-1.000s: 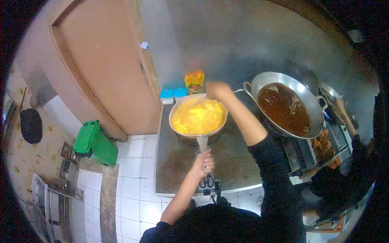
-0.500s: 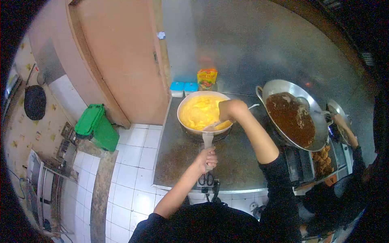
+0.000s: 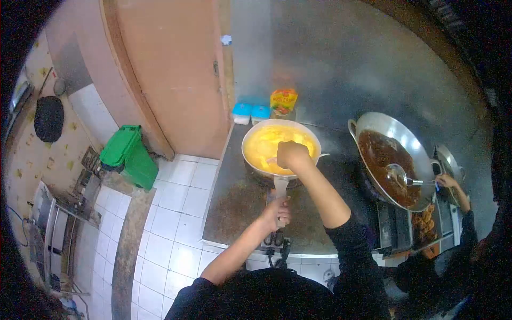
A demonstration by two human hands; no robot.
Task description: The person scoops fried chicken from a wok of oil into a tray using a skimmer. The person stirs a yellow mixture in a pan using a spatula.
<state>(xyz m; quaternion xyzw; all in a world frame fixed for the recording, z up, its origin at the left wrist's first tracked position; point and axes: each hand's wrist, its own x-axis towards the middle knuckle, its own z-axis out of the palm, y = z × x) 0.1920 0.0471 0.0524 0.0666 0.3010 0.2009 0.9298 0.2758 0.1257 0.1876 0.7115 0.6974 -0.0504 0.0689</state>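
My left hand (image 3: 276, 214) is wrapped round the handle of a pan (image 3: 281, 184) on the stove counter. Yellow egg-like food (image 3: 261, 144) fills the pan. Over the pan's right half is my right hand (image 3: 292, 156), its fingers closed round a light-coloured utensil that is mostly hidden beneath the hand. Behind the pan stand two blue-lidded tubs (image 3: 260, 112) and a yellow and red pouch (image 3: 283, 101).
At the right, a large wok (image 3: 425, 169) holds dark brown oil. A co-worker's hand (image 3: 447, 181) holds a ladle (image 3: 396, 173) over it. Fried food (image 3: 425, 226) lies in front. A green bin (image 3: 128, 154) stands on the floor at the left.
My right hand has swept from the pan's far edge to its right side, then inward over the food. My left hand keeps hold of the handle. The co-worker's ladle has come over the wok.
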